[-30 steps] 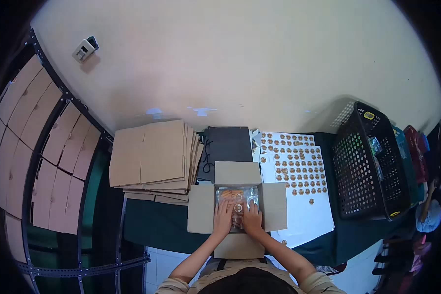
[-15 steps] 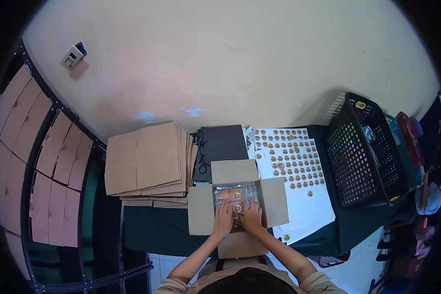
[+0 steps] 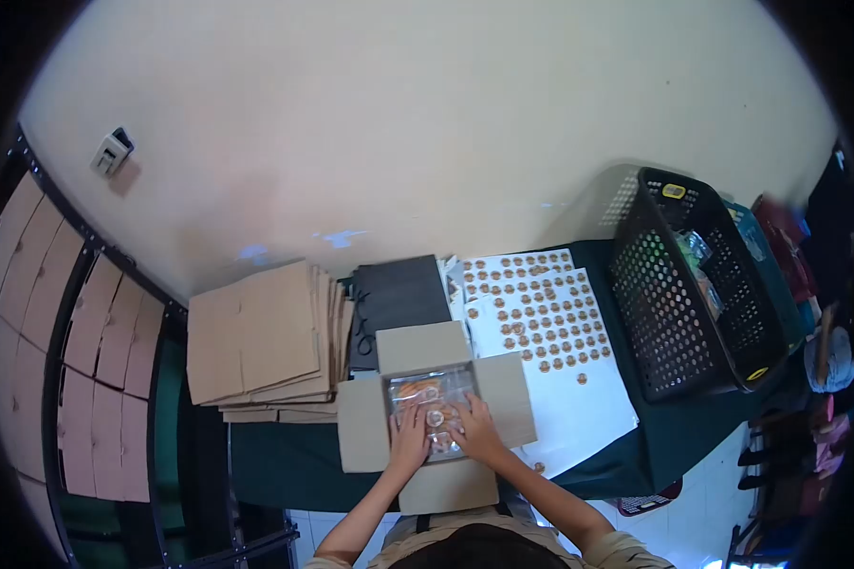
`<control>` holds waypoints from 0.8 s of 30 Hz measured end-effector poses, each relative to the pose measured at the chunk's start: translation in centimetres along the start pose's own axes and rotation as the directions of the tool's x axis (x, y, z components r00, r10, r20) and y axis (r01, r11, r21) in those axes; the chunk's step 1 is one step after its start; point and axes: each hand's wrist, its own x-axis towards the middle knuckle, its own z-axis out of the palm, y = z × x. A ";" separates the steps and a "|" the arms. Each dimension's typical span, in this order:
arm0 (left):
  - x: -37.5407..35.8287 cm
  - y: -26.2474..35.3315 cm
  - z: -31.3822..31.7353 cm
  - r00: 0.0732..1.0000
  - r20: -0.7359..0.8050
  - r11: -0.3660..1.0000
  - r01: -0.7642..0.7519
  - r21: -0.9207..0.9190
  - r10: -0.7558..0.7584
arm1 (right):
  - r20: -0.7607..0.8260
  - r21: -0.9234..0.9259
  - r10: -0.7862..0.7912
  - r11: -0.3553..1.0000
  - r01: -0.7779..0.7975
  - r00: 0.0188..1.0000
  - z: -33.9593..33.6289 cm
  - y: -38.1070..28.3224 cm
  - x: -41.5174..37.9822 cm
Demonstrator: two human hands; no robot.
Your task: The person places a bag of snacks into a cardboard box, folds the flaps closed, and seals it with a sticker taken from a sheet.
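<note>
An open cardboard box (image 3: pixel 366 427) stands at the table's front edge with its flaps folded outward. Inside lie clear plastic packets (image 3: pixel 434 389) with orange-brown contents and round stickers. My left hand (image 3: pixel 409 443) rests on the packets at the box's left side, fingers apart. On the right side my right hand (image 3: pixel 478 431) lies on them too, its fingers spread. Neither hand is wrapped round anything.
Flattened cardboard (image 3: pixel 256 332) is stacked at the left, beside a black folder (image 3: pixel 399 294). Sheets of round stickers (image 3: pixel 579 417) lie right of the box. A black perforated basket (image 3: pixel 664 313) stands farther right. Shelves of boxes (image 3: pixel 104 379) are at far left.
The view has shifted and tilted slightly. Both hands remain on the packets; my right hand now sits a little farther from the upper sticker, its fingers on the packets' right part.
</note>
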 end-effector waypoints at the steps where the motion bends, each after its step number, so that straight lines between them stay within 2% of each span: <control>1: 0.1 0.2 0.2 0.999 0.024 0.999 0.042 0.004 -0.042 | -0.014 -0.004 0.010 1.000 -0.010 1.000 -1.1 0.2 -0.1; 3: 0.1 1.3 0.3 0.996 -0.059 0.997 0.067 0.040 -0.065 | -0.091 0.181 -0.077 0.979 0.093 0.993 -3.6 1.3 -0.2; 5: 0.9 3.7 -0.6 0.988 -0.077 0.991 0.134 0.031 -0.131 | -0.118 0.140 -0.073 0.986 0.090 0.990 -8.9 0.7 -0.4; 7: 2.0 6.5 -1.3 0.985 -0.130 0.989 0.100 -0.108 -0.113 | 0.053 0.471 0.138 0.870 -0.147 0.989 -14.4 0.5 -0.9; 9: 3.9 9.0 0.1 0.976 -0.191 0.968 0.059 -0.244 -0.107 | -0.151 0.479 0.058 0.877 0.021 0.987 -19.0 2.2 -1.6; 11: 6.2 14.2 -0.4 0.968 -0.241 0.929 -0.022 -0.369 -0.073 | -0.210 0.458 0.104 0.889 0.004 0.972 -24.4 3.8 -3.1; 12: 7.4 17.0 -0.6 0.970 -0.239 0.928 -0.042 -0.369 -0.052 | -0.242 0.451 0.123 0.892 0.000 0.963 -27.4 4.2 -4.0; 14: 9.7 22.6 -0.4 0.970 -0.230 0.857 -0.186 -0.481 0.081 | -0.347 0.441 0.140 0.897 0.030 0.927 -33.2 4.7 -6.1; 15: 10.6 25.0 0.5 0.951 -0.252 0.831 -0.285 -0.479 0.181 | -0.385 0.420 0.161 0.908 0.017 0.909 -35.6 5.5 -7.3; 17: 12.0 31.7 -0.7 0.922 -0.187 0.766 -0.386 -0.515 0.339 | -0.538 0.443 0.201 0.894 0.072 0.818 -39.5 6.7 -9.4; 19: 13.1 37.2 -1.1 0.839 -0.193 0.674 -0.528 -0.517 0.508 | -0.632 0.479 0.250 0.870 0.115 0.733 -42.9 8.2 -10.9; 22: 14.1 43.5 -1.0 0.728 -0.206 0.562 -0.649 -0.514 0.653 | -0.673 0.446 0.267 0.891 0.090 0.690 -47.6 9.8 -11.8; 24: 14.5 46.1 -0.3 0.677 -0.181 0.560 -0.706 -0.434 0.714 | -0.646 0.358 0.242 0.934 0.008 0.724 -50.2 11.1 -11.4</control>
